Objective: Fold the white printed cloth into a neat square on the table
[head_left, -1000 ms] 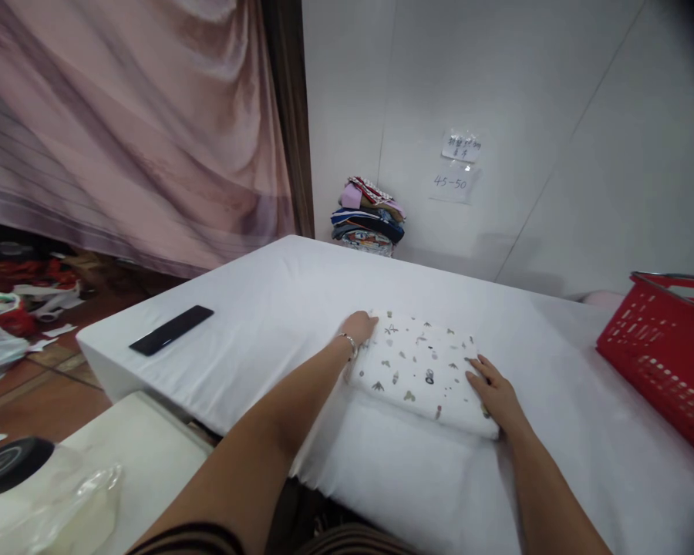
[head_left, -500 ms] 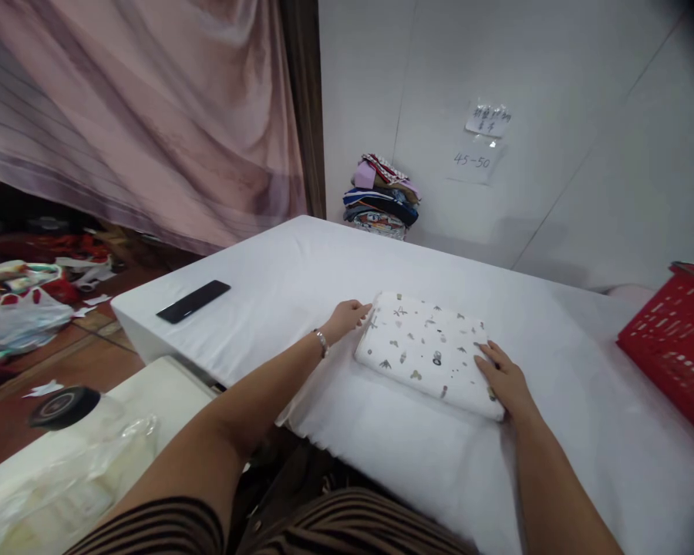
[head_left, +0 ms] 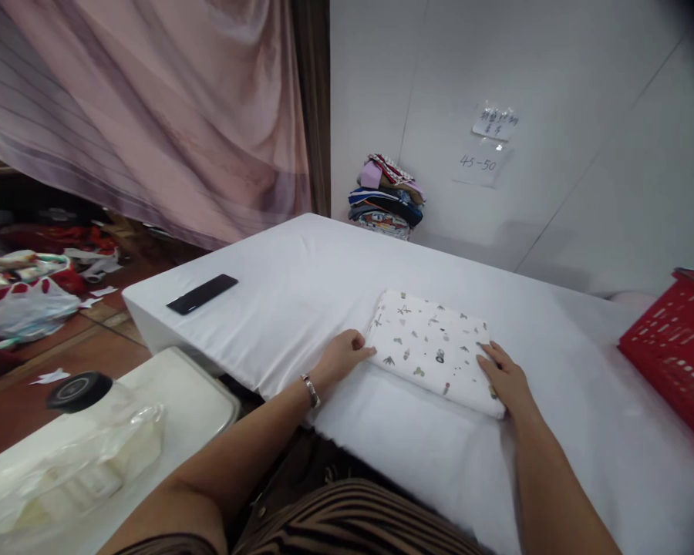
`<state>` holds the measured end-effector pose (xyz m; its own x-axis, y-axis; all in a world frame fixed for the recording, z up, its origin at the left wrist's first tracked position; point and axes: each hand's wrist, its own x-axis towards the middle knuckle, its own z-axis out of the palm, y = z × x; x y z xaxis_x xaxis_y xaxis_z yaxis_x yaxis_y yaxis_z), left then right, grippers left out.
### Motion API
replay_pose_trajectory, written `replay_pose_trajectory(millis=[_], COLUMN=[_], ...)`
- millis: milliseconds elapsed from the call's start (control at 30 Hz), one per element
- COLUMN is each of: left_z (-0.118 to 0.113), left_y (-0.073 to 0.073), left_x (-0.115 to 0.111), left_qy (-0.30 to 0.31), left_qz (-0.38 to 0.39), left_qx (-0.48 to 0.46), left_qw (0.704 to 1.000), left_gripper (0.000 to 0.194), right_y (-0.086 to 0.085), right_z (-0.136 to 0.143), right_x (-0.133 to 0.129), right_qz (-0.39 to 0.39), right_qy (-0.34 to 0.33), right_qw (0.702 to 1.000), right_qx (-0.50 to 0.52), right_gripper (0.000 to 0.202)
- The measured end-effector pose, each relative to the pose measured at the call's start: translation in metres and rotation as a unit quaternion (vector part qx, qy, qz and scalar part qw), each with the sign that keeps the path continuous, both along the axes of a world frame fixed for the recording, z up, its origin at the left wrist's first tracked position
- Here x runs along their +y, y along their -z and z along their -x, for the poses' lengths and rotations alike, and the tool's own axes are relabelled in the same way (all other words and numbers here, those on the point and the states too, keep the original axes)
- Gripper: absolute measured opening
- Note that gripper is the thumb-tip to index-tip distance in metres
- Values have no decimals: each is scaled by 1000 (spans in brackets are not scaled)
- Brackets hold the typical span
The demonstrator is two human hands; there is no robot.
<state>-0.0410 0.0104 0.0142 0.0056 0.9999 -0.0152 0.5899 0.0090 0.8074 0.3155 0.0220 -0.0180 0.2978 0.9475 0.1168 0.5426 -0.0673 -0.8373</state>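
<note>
A folded white cloth (head_left: 428, 351) printed with small leaves and figures lies flat on the white-covered table (head_left: 289, 301). At its near left corner is my left hand (head_left: 342, 361), fingers curled and the thumb at the edge, closed on the cloth there. A metal bracelet or watch (head_left: 311, 391) circles that wrist. My right hand (head_left: 507, 379) rests along the cloth's right edge with its fingers stretched out over the top; its thumb is hard to make out.
A black phone-like slab (head_left: 202, 294) lies at the table's left. The red basket (head_left: 671, 339) stands at the right. Folded fabrics (head_left: 385, 196) are stacked beyond the far edge. A black-lidded jar (head_left: 79, 391) and a plastic bag (head_left: 92, 470) sit on a white stand at lower left.
My left hand has slid toward me along the cloth's left edge, from its upper part to the near corner. The right hand has stayed at the right edge. The view has shifted slightly.
</note>
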Motion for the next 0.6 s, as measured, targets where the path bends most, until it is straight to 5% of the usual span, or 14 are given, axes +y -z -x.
replay_pose_trajectory(millis=[333, 600], left_z=[10, 2], left_y=[12, -8], left_x=[11, 17], left_qy=[18, -31], left_qz=[40, 3], left_qx=[0, 73], left_qw=[999, 997], left_gripper=[27, 37], right_y=[2, -1], right_z=[-2, 1], right_x=[3, 7], right_qz=[18, 1], right_qy=[-3, 46], right_qw=[1000, 990], right_qx=[4, 135], right_gripper=[44, 44])
